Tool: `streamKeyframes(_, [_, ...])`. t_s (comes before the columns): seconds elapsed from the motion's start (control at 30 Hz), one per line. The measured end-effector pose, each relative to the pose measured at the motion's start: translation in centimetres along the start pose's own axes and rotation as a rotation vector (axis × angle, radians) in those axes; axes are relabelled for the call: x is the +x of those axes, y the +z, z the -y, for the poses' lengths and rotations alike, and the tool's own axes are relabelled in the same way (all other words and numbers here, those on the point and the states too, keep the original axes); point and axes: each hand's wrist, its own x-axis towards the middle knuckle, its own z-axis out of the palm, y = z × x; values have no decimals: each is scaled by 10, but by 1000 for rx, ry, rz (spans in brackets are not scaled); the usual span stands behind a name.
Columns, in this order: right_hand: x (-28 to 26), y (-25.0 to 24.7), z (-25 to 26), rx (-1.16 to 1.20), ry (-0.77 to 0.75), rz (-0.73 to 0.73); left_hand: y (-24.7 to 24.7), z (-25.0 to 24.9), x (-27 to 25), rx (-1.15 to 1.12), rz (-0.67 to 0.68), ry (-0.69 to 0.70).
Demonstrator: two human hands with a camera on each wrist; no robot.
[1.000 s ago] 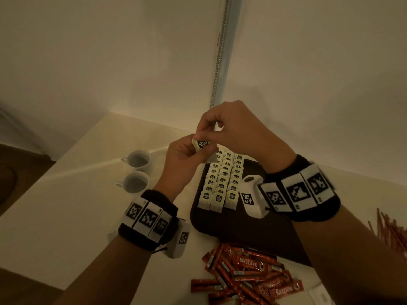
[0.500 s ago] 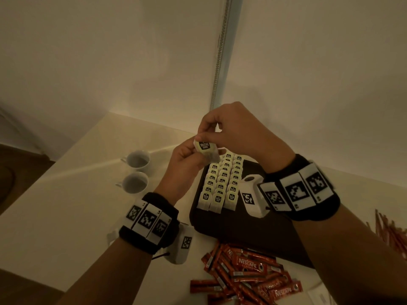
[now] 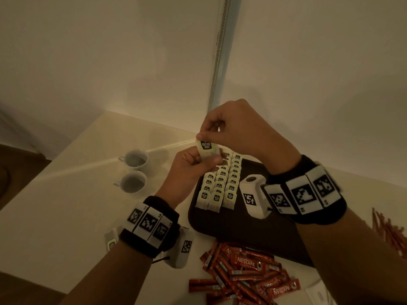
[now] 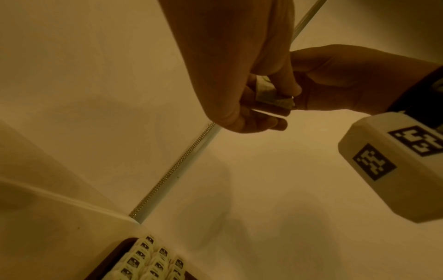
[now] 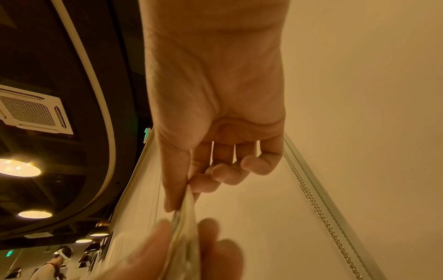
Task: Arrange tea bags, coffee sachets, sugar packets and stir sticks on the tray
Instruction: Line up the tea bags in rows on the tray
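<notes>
Head view tells me I pinch one pale paper tea bag with a black label (image 3: 208, 148) between right hand (image 3: 240, 130) and left hand (image 3: 189, 166), both closed on it, above three tea-bag rows (image 3: 220, 186) already laid on the dark brown tray (image 3: 253, 230) below my grip, while red coffee sachets (image 3: 246, 267) and red stir sticks (image 3: 387, 230) nearer me wait off-tray.

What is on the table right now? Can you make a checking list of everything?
Surface: pale table.
Job's things: tea bags in three rows on dark tray; coffee sachets heaped beside it; red stir sticks at right.
Clutter: two cups; a loose packet.
Hands: left hand and right hand both pinch one tea bag.
Cables: nothing seen.
Surroundings: wall corner.
</notes>
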Motion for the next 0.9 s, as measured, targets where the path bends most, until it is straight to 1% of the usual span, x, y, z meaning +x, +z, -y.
streamKeyframes(0.2, [-2, -4, -2, 13, 16, -9, 4, 2, -1, -19, 7, -36])
streamKeyframes(0.47, [-9, -4, -11, 106, 35, -27, 6, 8, -1, -37, 6, -41])
streamKeyframes(0.57, [-14, -3, -17, 159, 49, -36, 7, 11, -2, -11, 7, -50])
streamKeyframes(0.63, [-20, 0, -25, 187, 57, -42, 3, 13, -5, 54, 51, -55])
streamKeyframes(0.7, [-29, 9, -38, 195, 81, -45, -9, 15, -12, 161, 71, -108])
streamKeyframes(0.83, [-56, 49, -81, 253, 262, -21, -52, 21, -47, 448, -34, -246])
streamKeyframes(0.9, [-69, 78, -106, 253, 363, 29, -74, 25, -73, 512, -101, -307])
